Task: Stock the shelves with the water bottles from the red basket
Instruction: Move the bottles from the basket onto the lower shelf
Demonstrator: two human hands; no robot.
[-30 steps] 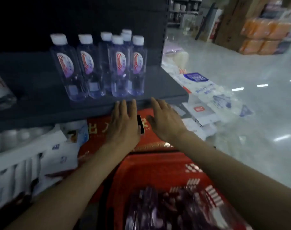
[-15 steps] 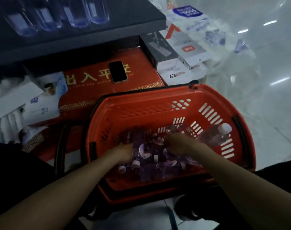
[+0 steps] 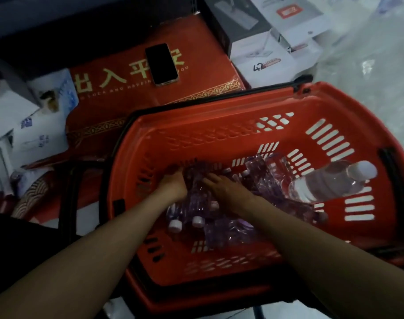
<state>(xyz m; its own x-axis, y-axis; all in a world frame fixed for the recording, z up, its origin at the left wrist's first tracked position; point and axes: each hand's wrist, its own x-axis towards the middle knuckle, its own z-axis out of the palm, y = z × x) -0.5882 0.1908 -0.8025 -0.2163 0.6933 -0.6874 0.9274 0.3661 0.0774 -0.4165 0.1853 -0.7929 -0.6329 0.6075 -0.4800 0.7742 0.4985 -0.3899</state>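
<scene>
- left hand (image 3: 173, 185) and right hand (image 3: 224, 188) lie on the small bottles (image 3: 196, 210) in the red basket (image 3: 219, 125);
- fingers (image 3: 210, 178) too blurry; cannot tell if they grasp;
- big bottle (image 3: 329, 183) leans nearby

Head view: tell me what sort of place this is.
Most likely a shop aisle being restocked: a red shopping basket holds many identical small water bottles, and packaged boxes are stacked on the floor beside it.
</scene>
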